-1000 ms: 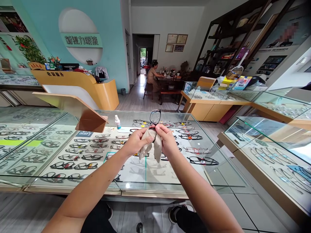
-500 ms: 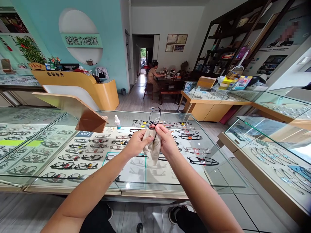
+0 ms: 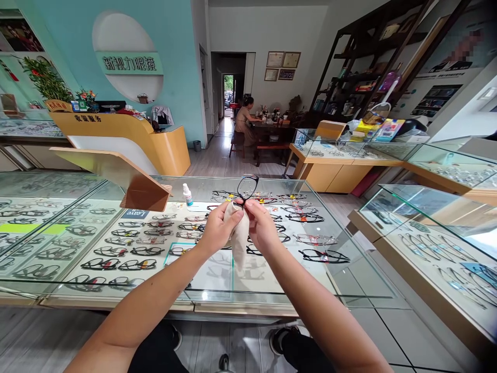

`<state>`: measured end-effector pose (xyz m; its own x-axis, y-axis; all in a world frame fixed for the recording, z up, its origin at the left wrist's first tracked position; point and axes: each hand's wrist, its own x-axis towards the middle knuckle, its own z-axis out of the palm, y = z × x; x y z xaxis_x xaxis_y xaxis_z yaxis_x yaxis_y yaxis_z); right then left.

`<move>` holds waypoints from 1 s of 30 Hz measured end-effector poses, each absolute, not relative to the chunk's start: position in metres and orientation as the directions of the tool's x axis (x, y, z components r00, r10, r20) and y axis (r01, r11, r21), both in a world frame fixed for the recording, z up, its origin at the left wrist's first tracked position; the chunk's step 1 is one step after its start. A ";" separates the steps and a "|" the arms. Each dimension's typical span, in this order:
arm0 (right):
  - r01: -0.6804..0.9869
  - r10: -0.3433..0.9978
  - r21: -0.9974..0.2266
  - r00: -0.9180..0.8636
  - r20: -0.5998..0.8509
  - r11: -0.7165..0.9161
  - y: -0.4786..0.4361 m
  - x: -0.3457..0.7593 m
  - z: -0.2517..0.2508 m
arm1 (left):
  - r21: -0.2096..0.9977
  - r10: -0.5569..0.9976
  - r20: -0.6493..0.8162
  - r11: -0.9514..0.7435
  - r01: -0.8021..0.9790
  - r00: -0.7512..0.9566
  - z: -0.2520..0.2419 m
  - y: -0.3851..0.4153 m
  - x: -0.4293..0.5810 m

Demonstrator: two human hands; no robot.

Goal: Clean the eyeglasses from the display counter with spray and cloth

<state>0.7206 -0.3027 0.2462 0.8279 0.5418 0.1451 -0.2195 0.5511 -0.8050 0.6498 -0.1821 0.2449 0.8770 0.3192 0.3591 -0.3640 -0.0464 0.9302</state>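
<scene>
A dark-framed pair of glasses is held upright above the glass counter, one lens rim showing above my fingers. My left hand is closed on a pale beige cleaning cloth, which wraps the lower part of the glasses and hangs down. Fingers of my right hand pinch the frame near its middle, beside the cloth. The lower lens is hidden by cloth and fingers. A small white spray bottle stands on the counter, left of my hands.
Under the glass top lie rows of glasses. A wooden tilted stand rests at the counter's left. More display cases stand to the right. At the back, a person sits by a dark table.
The glasses have turned and tilted a little between my hands. The cloth has shifted slightly left and hangs in a narrower fold; my right hand is a bit lower.
</scene>
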 end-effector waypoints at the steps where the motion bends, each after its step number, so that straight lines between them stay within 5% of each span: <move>1: -0.197 0.530 -0.804 0.832 0.166 0.562 -0.302 0.720 0.246 | 0.932 0.335 0.350 -0.032 -0.361 0.875 0.244 -0.182 0.650; 10: -0.042 0.512 -0.856 0.816 0.268 0.516 -0.306 0.722 0.246 | 0.914 0.379 0.400 -0.106 -0.391 0.835 0.244 -0.182 0.650; 22: -0.212 0.541 -0.835 0.833 0.117 0.508 -0.316 0.732 0.252 | 0.930 -0.028 0.352 -0.097 -0.353 0.935 0.251 -0.165 0.646; 30: -0.286 0.576 -0.809 0.814 0.078 0.513 -0.314 0.732 0.252 | 0.936 0.023 0.338 -0.116 -0.333 0.941 0.247 -0.164 0.647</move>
